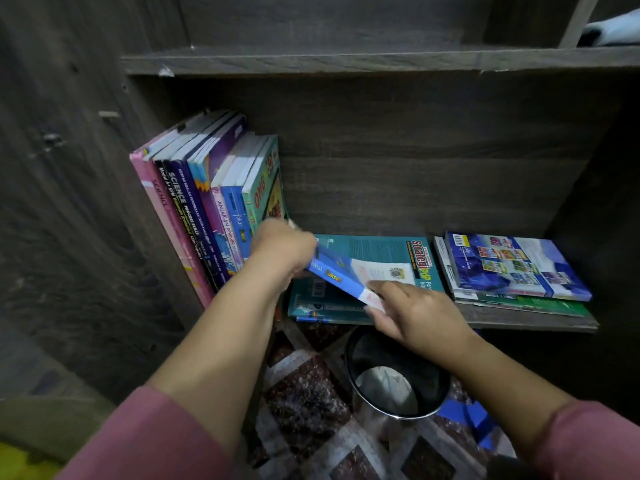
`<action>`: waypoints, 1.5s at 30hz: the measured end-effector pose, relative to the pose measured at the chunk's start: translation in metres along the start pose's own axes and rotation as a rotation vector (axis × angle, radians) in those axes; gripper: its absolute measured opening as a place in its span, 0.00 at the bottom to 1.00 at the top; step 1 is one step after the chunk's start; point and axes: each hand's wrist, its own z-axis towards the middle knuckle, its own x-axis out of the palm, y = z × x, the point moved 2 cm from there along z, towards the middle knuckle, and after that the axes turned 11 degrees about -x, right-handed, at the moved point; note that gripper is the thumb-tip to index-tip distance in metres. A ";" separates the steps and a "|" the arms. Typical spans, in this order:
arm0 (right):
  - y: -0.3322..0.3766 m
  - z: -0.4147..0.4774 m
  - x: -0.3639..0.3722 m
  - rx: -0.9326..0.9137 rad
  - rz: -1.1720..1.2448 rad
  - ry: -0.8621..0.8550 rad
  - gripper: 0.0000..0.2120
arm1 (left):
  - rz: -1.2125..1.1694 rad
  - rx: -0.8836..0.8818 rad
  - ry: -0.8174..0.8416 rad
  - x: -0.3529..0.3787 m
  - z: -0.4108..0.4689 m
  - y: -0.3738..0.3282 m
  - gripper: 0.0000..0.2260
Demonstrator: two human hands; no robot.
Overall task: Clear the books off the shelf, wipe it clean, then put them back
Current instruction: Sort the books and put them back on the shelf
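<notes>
Right — both hands are on one slim blue paperback (341, 277), tilted above the dark wood-grain shelf (502, 320). My view of the left hand (282, 247) is smeared, but its fingers look curled round the book's upper end; the right hand (415, 313) pinches the lower corner. Beside them a row of glossy upright books (207, 202) leans on the side wall — roughly nine spines. Two flat piles lie on the board: a teal pile (377, 251) and a blue-topped pile (512, 268). Below sits one round black bin (398, 372).
</notes>
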 end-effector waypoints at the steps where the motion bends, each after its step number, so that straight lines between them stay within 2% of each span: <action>1: 0.000 0.002 -0.003 0.030 0.043 0.032 0.21 | 0.057 0.117 -0.069 -0.006 -0.008 -0.008 0.05; 3: -0.001 0.005 -0.006 0.109 0.136 0.163 0.25 | 0.203 0.310 -0.201 -0.017 -0.026 -0.025 0.20; 5: -0.004 0.004 -0.002 0.204 0.156 0.367 0.25 | 0.317 0.495 -0.332 -0.029 -0.044 -0.040 0.26; 8: -0.011 0.000 0.008 0.292 0.127 0.594 0.22 | 0.463 0.655 -0.519 -0.037 -0.055 -0.047 0.26; 14: -0.028 -0.012 0.025 0.407 0.097 0.762 0.22 | 0.626 0.691 -0.654 -0.040 -0.025 -0.035 0.26; 16: -0.034 -0.018 0.032 0.447 0.046 0.816 0.25 | 0.626 0.696 -0.674 -0.034 -0.019 -0.030 0.23; 19: -0.045 -0.026 0.042 0.489 -0.021 0.894 0.36 | 0.565 0.684 -0.732 -0.030 -0.016 -0.025 0.19; 22: -0.053 -0.031 0.048 0.486 -0.034 0.903 0.47 | 0.604 0.701 -0.918 -0.032 -0.013 -0.020 0.16; 24: -0.056 -0.034 0.052 0.481 -0.055 0.895 0.47 | 0.623 0.674 -0.968 -0.035 -0.010 -0.020 0.15; 31: -0.051 -0.025 0.047 0.472 -0.006 0.909 0.33 | 0.664 0.614 -1.035 -0.033 -0.005 -0.019 0.14; 36: -0.050 0.005 0.014 0.350 -0.226 0.601 0.22 | 0.660 0.578 -1.018 -0.033 -0.008 -0.020 0.15; 41: -0.057 0.010 -0.003 0.339 -0.316 0.346 0.15 | 0.688 0.520 -1.039 -0.030 -0.008 -0.018 0.11; 43: -0.066 0.006 -0.010 0.409 -0.314 0.375 0.16 | 0.713 0.504 -1.059 -0.028 -0.008 -0.017 0.09; 45: -0.077 -0.004 -0.013 0.507 -0.297 0.520 0.18 | 0.726 0.498 -1.060 -0.024 -0.008 -0.016 0.09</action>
